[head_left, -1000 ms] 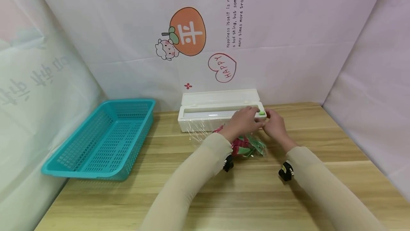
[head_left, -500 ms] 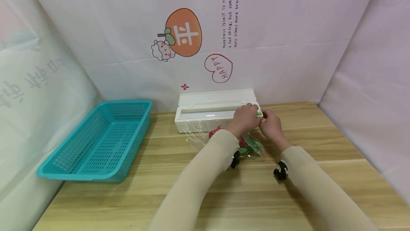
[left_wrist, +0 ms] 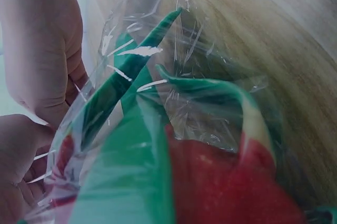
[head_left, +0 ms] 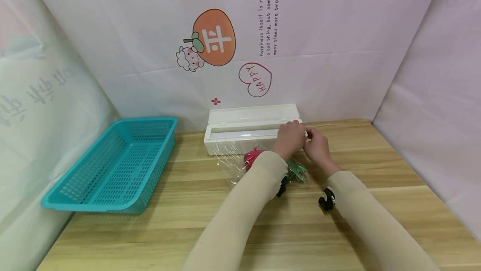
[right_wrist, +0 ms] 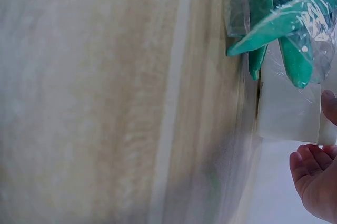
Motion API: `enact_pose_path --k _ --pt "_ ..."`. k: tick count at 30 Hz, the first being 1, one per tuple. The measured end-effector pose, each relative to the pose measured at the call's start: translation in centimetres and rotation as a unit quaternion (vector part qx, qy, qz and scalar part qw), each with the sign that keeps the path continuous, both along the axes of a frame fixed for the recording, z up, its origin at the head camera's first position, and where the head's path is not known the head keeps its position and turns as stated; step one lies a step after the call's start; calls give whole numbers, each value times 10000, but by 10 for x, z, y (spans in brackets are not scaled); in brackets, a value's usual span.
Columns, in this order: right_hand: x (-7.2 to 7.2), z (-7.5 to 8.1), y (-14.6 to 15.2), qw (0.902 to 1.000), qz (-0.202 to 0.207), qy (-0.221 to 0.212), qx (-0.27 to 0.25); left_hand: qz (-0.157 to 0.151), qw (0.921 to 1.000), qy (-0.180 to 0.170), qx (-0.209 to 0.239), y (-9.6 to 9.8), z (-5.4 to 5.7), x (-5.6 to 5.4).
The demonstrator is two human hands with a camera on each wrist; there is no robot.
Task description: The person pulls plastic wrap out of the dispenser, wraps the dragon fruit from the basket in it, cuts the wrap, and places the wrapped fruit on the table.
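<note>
A white cling film box (head_left: 225,147) stands with its lid up against the back wall. My left hand (head_left: 291,137) curls over its right end, gripping the small green slide cutter, now almost wholly covered by the fingers. My right hand (head_left: 316,145) holds that same end from the right side; in the right wrist view its fingers bend at the box's white end (right_wrist: 289,103). Beneath the left forearm lies a red dragon fruit (head_left: 251,158) with green scales (left_wrist: 126,182), wrapped in clear cling film (head_left: 229,164) that stretches to the box front.
A turquoise plastic basket (head_left: 127,166) sits on the left of the wooden table (head_left: 300,237). Printed white sheets (head_left: 319,83) rise behind the box and on both sides.
My left hand has slid slightly right along the box, covering the green cutter that showed before. The right hand stays at the box end. The head view has shifted a little.
</note>
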State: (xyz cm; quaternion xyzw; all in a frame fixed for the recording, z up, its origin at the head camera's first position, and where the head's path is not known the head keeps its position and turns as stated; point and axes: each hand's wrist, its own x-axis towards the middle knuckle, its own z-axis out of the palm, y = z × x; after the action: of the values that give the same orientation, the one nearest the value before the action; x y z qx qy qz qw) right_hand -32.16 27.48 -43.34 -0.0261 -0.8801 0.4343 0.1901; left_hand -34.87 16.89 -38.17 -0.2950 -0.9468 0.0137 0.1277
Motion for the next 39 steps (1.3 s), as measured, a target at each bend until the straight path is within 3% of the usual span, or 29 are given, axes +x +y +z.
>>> enact_pose_path --k 14,27,39 --pt "-1 1 -1 9999 -54 68 129 17 9978 603 -269 2 -4 -2" --pt "-1 2 -2 9998 -66 56 188 91 9984 392 -402 2 -1 -2" --pt "-1 2 -2 9997 -90 20 223 119 9980 405 -477 3 -2 -5"
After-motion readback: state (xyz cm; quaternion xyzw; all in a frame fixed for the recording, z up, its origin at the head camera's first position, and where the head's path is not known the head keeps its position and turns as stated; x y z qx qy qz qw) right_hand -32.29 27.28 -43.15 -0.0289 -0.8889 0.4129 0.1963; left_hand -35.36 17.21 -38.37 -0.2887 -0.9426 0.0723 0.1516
